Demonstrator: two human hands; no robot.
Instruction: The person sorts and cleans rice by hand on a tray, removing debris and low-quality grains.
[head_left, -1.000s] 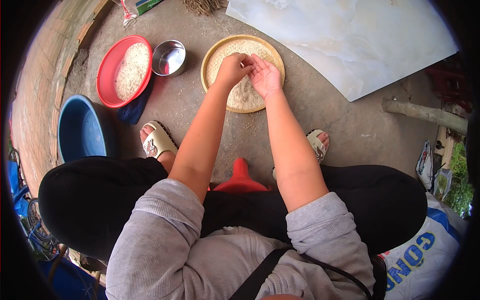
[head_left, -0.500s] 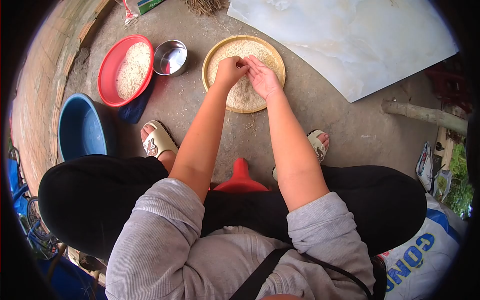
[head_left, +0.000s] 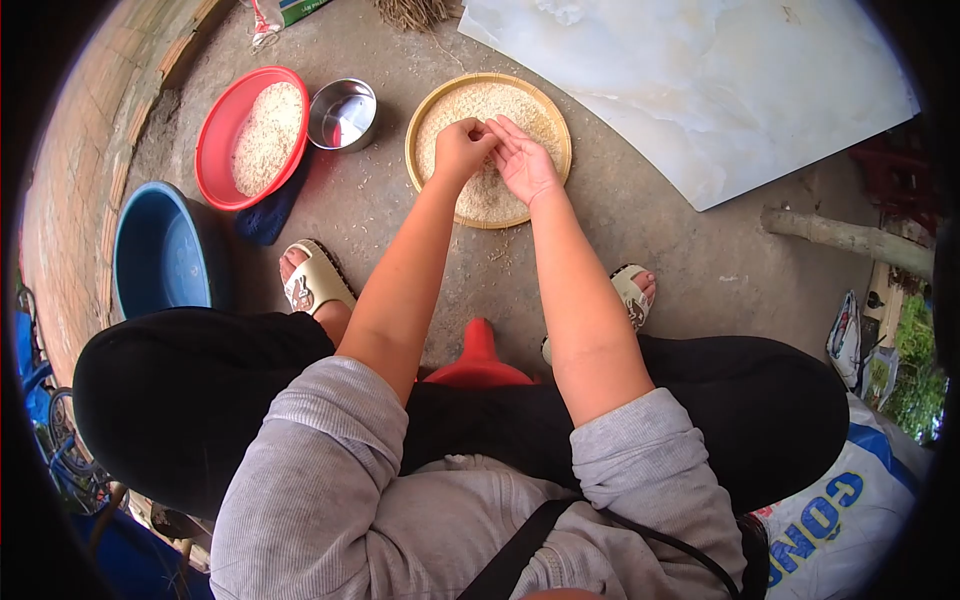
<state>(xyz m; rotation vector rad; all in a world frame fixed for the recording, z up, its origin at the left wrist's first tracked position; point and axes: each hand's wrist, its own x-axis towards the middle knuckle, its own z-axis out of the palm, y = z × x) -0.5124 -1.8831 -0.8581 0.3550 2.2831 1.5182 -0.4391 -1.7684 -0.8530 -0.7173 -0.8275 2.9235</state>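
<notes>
A round woven tray (head_left: 412, 150) with a raised rim lies on the ground, spread with pale rice grains (head_left: 490, 205). Over its middle, my left hand (head_left: 463, 150) is closed in a pinch; whatever its fingertips hold is too small to make out. My right hand (head_left: 526, 168) is beside it, palm turned up and fingers stretched out, its fingertips close to or touching the left fingers. I cannot see any grains clearly on the right palm.
Left of the tray stand a steel bowl (head_left: 343, 138), a tilted red basin (head_left: 222, 140) holding grain and a blue tub (head_left: 165, 250). A marbled white panel (head_left: 690, 90) lies at upper right, near a wooden log (head_left: 845, 234). A printed sack (head_left: 850, 500) is at lower right.
Both hands stay over the tray in nearly the same pose. The whole view has shifted slightly, and the left fingers are still pinched beside the right palm.
</notes>
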